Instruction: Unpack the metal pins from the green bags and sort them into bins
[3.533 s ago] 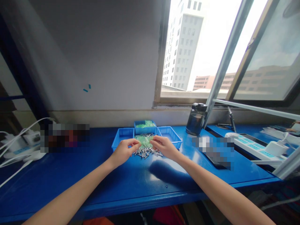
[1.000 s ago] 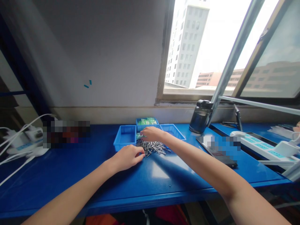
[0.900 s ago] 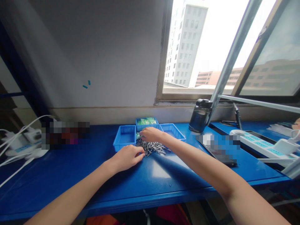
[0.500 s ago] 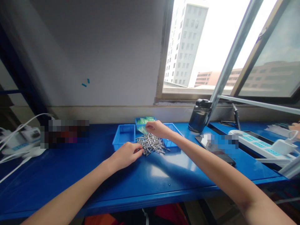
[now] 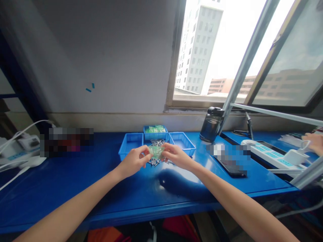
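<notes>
A small clear-and-green plastic bag (image 5: 156, 152) is stretched between my two hands, above a pile of small silver metal pins (image 5: 155, 162). My right hand (image 5: 178, 156) pinches the bag's right end. The fingers of my left hand (image 5: 133, 160) are closed at its left end. Whether that hand also holds a pin is too small to tell. Behind the pile, a blue bin (image 5: 155, 135) contains more green bags (image 5: 155, 129). The bag and my hands hide part of the pile.
Shallow blue bins stand at left (image 5: 131, 145) and right (image 5: 184, 141) of the pile. A dark bottle (image 5: 211, 124), a phone (image 5: 233, 168) and a white power strip (image 5: 272, 154) lie to the right. Another person's hand (image 5: 314, 143) shows at the far right edge.
My right hand has brought the green bag from the back bin forward over the pins. My left hand has moved up from the pile's left edge to meet the bag.
</notes>
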Available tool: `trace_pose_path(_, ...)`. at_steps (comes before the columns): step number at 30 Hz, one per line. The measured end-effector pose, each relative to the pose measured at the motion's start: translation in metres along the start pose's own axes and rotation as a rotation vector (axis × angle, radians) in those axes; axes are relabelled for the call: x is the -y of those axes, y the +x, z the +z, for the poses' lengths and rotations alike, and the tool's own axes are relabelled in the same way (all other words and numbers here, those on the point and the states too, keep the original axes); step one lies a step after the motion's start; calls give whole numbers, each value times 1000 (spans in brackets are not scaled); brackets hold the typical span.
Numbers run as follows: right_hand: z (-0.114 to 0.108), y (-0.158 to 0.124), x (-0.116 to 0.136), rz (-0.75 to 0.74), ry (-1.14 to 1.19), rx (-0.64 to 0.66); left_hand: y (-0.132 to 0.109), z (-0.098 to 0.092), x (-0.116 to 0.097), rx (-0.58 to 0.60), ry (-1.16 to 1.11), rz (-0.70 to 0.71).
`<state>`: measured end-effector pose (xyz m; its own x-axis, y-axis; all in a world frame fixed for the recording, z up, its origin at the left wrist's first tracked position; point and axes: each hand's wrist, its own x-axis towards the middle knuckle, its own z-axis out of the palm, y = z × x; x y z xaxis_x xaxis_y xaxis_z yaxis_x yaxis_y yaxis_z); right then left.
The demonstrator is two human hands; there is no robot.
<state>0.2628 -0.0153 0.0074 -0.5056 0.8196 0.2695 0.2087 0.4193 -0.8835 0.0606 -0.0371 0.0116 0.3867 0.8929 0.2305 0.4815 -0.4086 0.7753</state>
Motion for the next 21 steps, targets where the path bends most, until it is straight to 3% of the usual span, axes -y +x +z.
trace_pose_path(12, 8, -6, -5, -279, -482, -93, 0, 1, 6, -50, 49, 118)
trace_pose_path(21, 11, -4, -13, -52, -93, -8, 2, 4, 5, -5, -42, 41)
